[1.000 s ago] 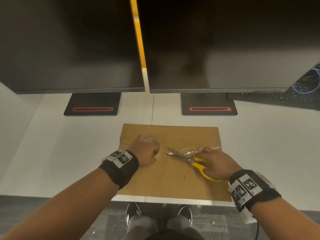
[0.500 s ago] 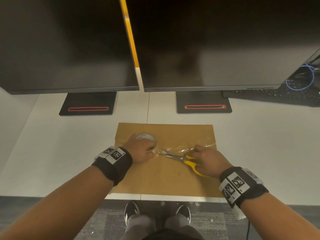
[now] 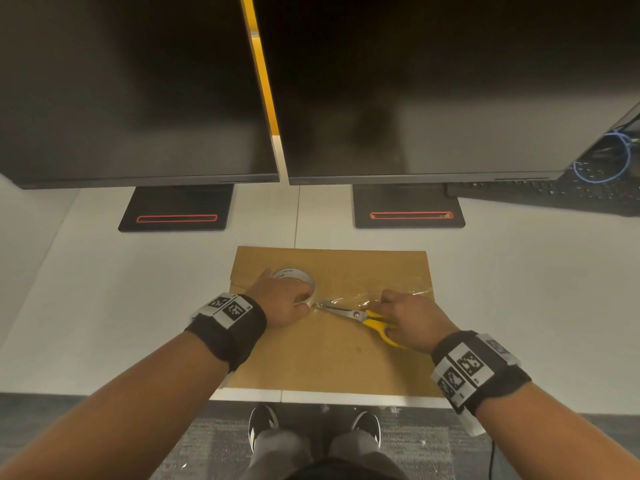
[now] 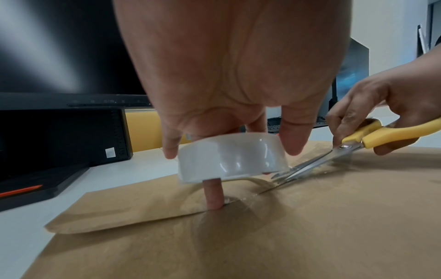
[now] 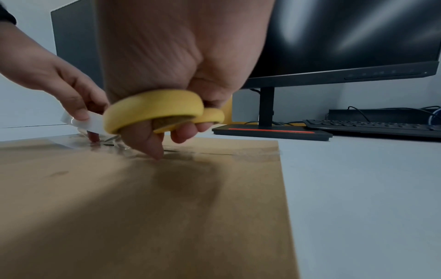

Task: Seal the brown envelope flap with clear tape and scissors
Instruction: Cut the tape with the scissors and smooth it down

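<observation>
A brown envelope (image 3: pixel 329 351) lies flat at the desk's near edge, its flap (image 4: pixel 133 209) folded toward me. A strip of clear tape (image 3: pixel 398 294) runs along the flap seam on the right half. My left hand (image 3: pixel 280 303) grips the roll of clear tape (image 4: pixel 229 158) a little above the envelope, and one finger presses down on the flap. My right hand (image 3: pixel 412 320) holds the yellow-handled scissors (image 3: pixel 367 318) through the handle loops (image 5: pixel 155 111). The blades (image 4: pixel 307 168) are slightly apart on the stretched tape just right of the roll.
Two dark monitors (image 3: pixel 415 91) on black bases (image 3: pixel 408 207) stand behind the envelope. A black keyboard (image 3: pixel 554 195) and a blue cable (image 3: pixel 602 164) lie at the far right. White desk (image 3: pixel 519 289) surrounds the envelope. My shoes (image 3: pixel 263 424) show below the desk edge.
The left hand has tilted the roll up, showing more of its white core. The scissors have slid left, with the blade tips closer to the roll.
</observation>
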The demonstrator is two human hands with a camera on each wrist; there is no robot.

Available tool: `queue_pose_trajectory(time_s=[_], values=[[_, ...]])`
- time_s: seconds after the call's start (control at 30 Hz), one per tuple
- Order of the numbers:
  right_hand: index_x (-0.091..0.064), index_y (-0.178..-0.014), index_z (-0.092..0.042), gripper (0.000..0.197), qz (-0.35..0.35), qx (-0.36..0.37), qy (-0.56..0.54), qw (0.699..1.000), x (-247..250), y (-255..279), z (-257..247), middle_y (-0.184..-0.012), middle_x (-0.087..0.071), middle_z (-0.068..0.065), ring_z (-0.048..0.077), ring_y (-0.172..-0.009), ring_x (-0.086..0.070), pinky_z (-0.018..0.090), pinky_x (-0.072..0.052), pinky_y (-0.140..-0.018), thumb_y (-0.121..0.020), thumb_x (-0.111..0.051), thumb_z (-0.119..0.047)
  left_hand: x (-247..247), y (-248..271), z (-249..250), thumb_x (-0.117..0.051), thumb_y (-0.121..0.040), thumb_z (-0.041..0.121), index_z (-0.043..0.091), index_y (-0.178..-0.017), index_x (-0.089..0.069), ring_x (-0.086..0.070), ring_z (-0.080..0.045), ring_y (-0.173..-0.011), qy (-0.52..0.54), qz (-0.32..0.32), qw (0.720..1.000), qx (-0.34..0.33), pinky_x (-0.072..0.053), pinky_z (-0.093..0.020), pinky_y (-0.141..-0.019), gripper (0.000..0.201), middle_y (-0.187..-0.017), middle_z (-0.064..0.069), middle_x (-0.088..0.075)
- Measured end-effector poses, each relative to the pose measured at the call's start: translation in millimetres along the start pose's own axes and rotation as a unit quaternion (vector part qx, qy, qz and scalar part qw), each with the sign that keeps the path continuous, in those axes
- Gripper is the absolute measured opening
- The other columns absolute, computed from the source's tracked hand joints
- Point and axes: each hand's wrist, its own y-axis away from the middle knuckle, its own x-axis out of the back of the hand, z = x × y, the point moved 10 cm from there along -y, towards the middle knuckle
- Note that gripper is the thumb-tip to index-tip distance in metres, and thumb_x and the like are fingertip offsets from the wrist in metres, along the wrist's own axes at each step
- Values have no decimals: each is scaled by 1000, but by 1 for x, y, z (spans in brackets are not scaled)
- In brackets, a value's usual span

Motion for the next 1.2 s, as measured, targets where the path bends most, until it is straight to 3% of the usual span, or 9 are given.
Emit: queue_pose_trajectory(time_s=[0.33,0.7,0.93,1.2], values=[[-48,-135,-32,53,12,-1,-3,1000,-2,-3,0,-116,-54,1,26,-98,-60,32,-48,-75,-84,-49,-19,-3,-2,-1,-39,-97,33,26,-125,-50,-47,-27,-122,-7,-3,1000,3,-7,-48,-117,31,-126,-2,-57],[-51,-133,-30,52,5,-7,-21,1000,-6,-5,2,-120,-56,-1,26,-102,-59,36,-51,-82,-83,-48,-16,-6,-4,-2,-39,-97,34,26,-124,-50,-48,-28,-122,-12,-11,1000,5,-4,-51,-118,30,-125,-3,-58],[-51,-131,-30,50,2,-12,-10,1000,-9,-4,1,-114,-54,-1,27,-96,-61,38,-53,-78,-81,-49,-22,-6,-4,-3,-36,-98,36,28,-131,-46,-48,-26,-123,-2,-12,1000,9,-2,-50,-118,35,-129,-2,-57],[-49,-134,-29,51,1,-13,-1,1000,-10,-3,1,-119,-55,0,28,-103,-60,37,-52,-82,-84,-46,-18,-6,-3,-5,-36,-99,38,30,-131,-45,-50,-27,-121,18,-6,1000,18,-5,-51,-117,35,-127,-2,-58]])
